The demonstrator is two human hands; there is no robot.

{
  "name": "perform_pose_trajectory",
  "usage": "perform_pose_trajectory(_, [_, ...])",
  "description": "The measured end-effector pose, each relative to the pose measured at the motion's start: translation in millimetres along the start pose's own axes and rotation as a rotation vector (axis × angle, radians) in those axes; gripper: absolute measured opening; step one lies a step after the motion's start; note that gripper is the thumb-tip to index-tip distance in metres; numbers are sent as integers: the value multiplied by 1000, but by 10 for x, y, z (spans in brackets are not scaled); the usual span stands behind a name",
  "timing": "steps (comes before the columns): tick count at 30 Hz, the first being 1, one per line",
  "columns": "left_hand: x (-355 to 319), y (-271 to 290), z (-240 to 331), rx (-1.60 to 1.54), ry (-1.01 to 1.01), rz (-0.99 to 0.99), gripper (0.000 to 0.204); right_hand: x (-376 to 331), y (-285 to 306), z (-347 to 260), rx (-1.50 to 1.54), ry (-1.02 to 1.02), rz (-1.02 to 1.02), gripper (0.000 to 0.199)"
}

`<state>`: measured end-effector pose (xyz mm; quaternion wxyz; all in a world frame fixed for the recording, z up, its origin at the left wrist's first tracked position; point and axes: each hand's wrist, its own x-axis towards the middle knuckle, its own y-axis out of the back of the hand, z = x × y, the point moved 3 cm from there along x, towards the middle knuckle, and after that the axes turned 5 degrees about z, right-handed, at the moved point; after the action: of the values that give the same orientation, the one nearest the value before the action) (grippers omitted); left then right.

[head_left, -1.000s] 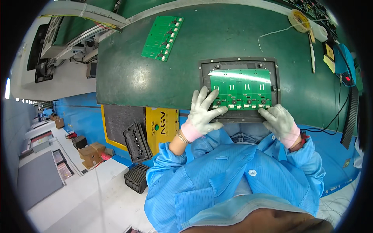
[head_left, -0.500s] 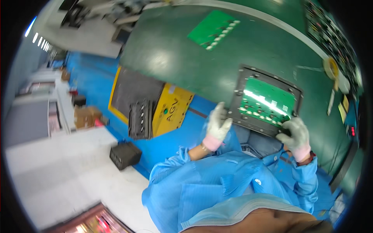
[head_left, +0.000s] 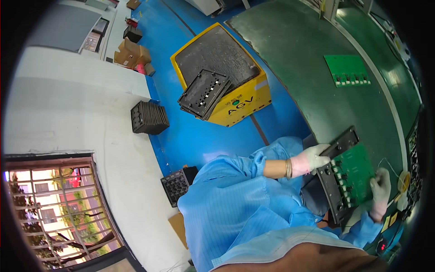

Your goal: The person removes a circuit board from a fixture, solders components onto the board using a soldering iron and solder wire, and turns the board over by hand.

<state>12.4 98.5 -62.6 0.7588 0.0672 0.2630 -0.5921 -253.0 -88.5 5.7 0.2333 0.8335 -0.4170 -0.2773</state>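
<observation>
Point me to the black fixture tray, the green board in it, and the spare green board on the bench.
black fixture tray (head_left: 327, 181), head view, left frame edge
green board (head_left: 359, 174), head view, board centre
spare green board (head_left: 346, 69), head view, board centre

A few plain brown cardboard boxes (head_left: 132, 51) sit bunched together on the floor far off, by the edge of the blue floor, and one small pink box (head_left: 142, 69) is tucked right beside them. One more brown box (head_left: 133, 4) rests farther back, near the top. A flat piece of brown cardboard (head_left: 179, 229) lies on the pale floor close to the person's blue sleeve. The big yellow cart (head_left: 225, 68) has a label with a small green round badge (head_left: 235, 102) on its side and a white sticker strip (head_left: 260, 85) near its corner.
</observation>
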Motion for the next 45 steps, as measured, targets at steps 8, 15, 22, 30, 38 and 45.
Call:
perform_pose_trajectory(8, [-838,1333,263,-276,-349,504,49,-897,423,18,19,228,831,38])
perform_pose_trajectory(15, [-1422,3231,-183,-389,-673,1365,44,-932,130,328,-144,270,960,39])
perform_pose_trajectory(22, [-1371,4210,-827,302,80,1883,58,-756,-128,-9,-181,231,883,39])
perform_pose_trajectory(30, [-1038,4505,-1527,-947,-300,1479,39,-694,-219,-250,427,-35,827,40])
perform_pose_trajectory(38, [224,3424,-1249,-909,-401,1545,78,-692,-193,-42,-505,275,799,49])
perform_pose_trajectory(45, [577,3586,-2074,462,146,1228,45,-703,2,-23,-346,363,804,44])
